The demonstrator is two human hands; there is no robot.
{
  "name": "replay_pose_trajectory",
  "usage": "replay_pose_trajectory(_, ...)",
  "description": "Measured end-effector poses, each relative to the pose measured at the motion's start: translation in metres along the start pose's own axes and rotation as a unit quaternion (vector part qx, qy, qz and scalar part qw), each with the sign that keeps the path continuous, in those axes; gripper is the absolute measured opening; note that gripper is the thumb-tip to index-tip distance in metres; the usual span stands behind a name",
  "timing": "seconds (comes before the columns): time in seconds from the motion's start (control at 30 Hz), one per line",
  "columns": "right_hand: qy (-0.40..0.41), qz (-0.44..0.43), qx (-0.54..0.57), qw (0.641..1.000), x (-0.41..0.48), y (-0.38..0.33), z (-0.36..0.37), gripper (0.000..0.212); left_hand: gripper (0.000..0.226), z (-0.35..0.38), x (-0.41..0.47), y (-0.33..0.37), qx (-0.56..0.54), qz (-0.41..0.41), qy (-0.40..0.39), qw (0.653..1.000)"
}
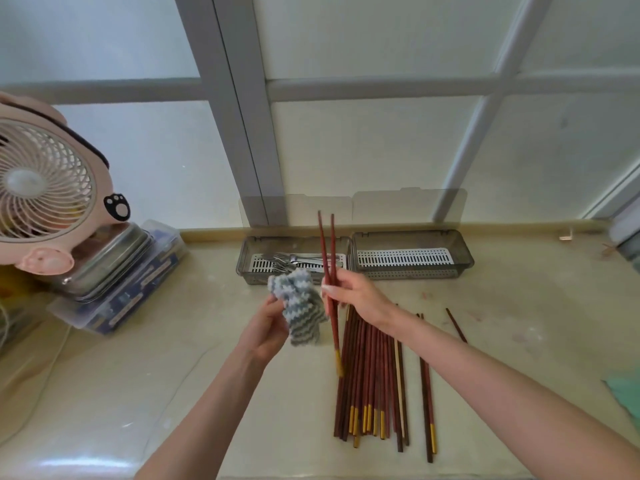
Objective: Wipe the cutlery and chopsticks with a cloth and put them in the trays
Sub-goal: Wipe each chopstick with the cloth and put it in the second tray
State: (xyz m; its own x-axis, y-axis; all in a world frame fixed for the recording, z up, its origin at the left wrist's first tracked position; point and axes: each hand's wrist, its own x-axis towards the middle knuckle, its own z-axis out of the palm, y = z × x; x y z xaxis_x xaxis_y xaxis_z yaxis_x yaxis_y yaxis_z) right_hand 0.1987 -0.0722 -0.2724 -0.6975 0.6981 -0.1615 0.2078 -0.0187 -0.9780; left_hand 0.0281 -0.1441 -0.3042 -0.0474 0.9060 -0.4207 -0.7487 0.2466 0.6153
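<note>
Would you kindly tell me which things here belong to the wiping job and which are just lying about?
Job: cloth, held chopsticks, chopstick pile, forks, left tray, right tray.
Lying about: fan, metal tin, plastic box.

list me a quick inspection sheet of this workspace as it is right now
surface: pale glossy counter, faint stains at right
job's things: cloth, grey and white; chopstick pair raised; chopstick pile lying on the counter; lone chopstick apart at right; left tray holds forks; right tray holds only its white insert
clutter: pink fan by a metal tin stacked on a plastic box; green item at right edge, unclear
grippers: left hand grips the cloth; right hand pinches the chopstick pair
cables: possible thin cord at left, ends unseen
surroundings: frosted window, grey frame, behind the trays
</note>
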Motion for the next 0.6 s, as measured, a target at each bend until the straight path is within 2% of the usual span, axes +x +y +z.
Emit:
replay_pose_trajectory(0.03,-0.038,0.022,0.009,0.999,-0.002,0.003,0.001,0.013,0.082,0.006,0.002,0.003,0.02,0.009,-0.013,1.0)
replay_pose_trajectory(0.07,-0.065,0.04,0.021,0.997,-0.003,0.007,0.002,0.015,0.084,0.009,0.004,0.005,0.036,0.02,-0.025,0.999)
replay_pose_trajectory(0.2,-0.106,0.076,0.06,0.99,-0.01,0.012,0.004,0.016,0.045,0.029,0.004,0.008,0.105,0.057,-0.014,0.993)
replay_pose_trajectory(0.33,-0.128,0.101,0.078,0.984,-0.014,0.008,0.007,0.022,0.039,0.036,0.008,0.005,0.138,0.077,0.021,0.987)
replay_pose_trajectory(0.43,-0.126,0.117,0.099,0.98,-0.013,0.012,0.007,0.025,0.016,0.039,0.01,0.008,0.187,0.07,0.054,0.978)
replay_pose_trajectory(0.6,-0.105,0.127,0.146,0.975,-0.018,0.029,0.015,0.035,0.007,0.04,0.021,0.024,0.233,0.118,0.16,0.952)
